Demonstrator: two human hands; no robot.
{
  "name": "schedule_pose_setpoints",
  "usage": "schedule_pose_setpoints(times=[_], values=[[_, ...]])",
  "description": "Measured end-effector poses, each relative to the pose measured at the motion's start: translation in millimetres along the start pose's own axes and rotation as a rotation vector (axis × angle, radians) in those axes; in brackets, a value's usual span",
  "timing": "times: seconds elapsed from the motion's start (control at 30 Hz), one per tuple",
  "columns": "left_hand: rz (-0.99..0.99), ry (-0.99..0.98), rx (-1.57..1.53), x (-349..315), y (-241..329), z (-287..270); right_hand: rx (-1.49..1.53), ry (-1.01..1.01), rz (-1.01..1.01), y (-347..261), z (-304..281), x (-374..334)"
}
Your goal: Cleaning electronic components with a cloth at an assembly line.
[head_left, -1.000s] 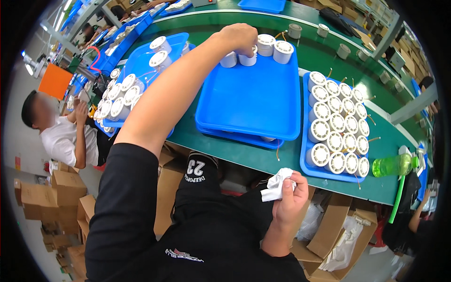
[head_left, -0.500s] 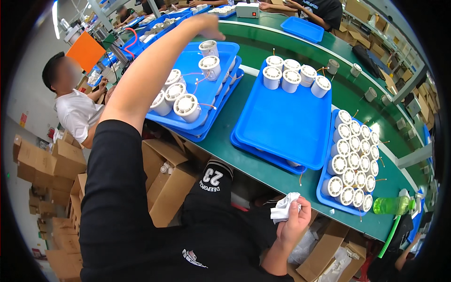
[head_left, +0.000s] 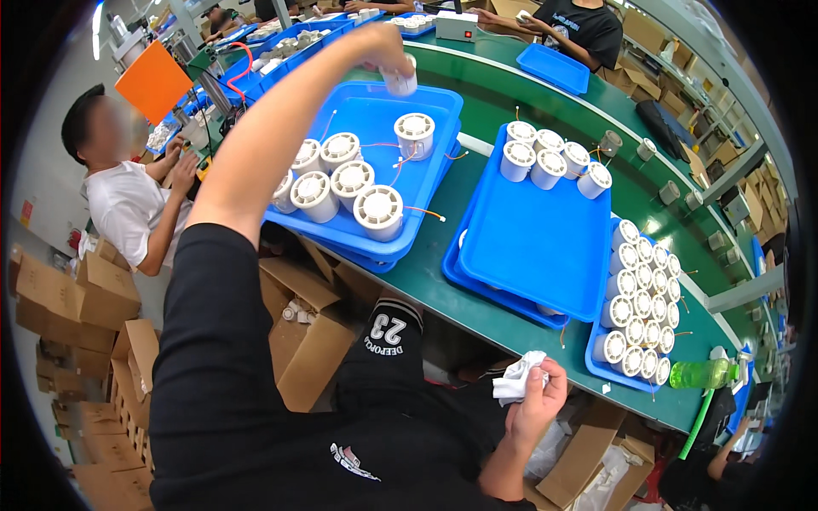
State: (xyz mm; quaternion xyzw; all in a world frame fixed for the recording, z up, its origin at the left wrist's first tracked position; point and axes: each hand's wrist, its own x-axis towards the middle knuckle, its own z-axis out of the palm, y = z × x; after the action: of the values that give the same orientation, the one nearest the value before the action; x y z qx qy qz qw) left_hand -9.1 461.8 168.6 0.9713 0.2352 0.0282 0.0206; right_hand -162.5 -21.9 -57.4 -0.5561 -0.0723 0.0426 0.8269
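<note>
1. Step in hand, as I read it: you're loading white cylindrical units into the blue tray on the green conveyor table. L arm is stretched far out over that tray.
2. Your left hand is closed round a white cylindrical unit, gripped from above; the unit hangs just over the tray's far edge, not touching the tray floor.
3. Grip L: fingers wrapped on the unit's upper end, clenched. Can't see how far the fingertips reach round, the back of the hand covers them.
4. Your right hand is low, near your lap, below the table edge. It's clutching a crumpled white cloth, fingers curled tight on it. Not touching any tray.
5. Tray under L hand already has 6 units w/ slotted round tops, thin orange wires trailing off some.
6. Next tray right: 4 units in a row at the far end, rest bare. Far-right tray is packed full.
7. Next move, my guess: needs a free spot near the far row, unit upright w/ slotted face up, wire kept clear of its neighbours, then let go.
8. A person in a white shirt works at left, apart from your hands.
</note>
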Motion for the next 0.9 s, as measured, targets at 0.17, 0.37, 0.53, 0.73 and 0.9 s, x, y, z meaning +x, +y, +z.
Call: schedule_pose_setpoints(times=[0.17, 0.37, 0.53, 0.73, 0.9], values=[[0.409, 0.203, -0.236, -101, 32, -76, -0.094, 0.014, -0.363, -22, -2, 22], [1.046, 0.25, -0.627, -227, 124, 22, -0.642, -0.257, -1.295, -94, 60, 45], [0.944, 0.035, -1.032, -290, 137, 83, -0.648, -0.436, -1.176, -67, 56, 34], [0.934, -0.038, -1.117, -322, 138, 122, -0.367, -0.546, -0.373, -48, 25, 9], [0.993, -0.103, -1.185, -337, 128, 134, 0.223, -0.518, 0.51, -27, 12, 1]])
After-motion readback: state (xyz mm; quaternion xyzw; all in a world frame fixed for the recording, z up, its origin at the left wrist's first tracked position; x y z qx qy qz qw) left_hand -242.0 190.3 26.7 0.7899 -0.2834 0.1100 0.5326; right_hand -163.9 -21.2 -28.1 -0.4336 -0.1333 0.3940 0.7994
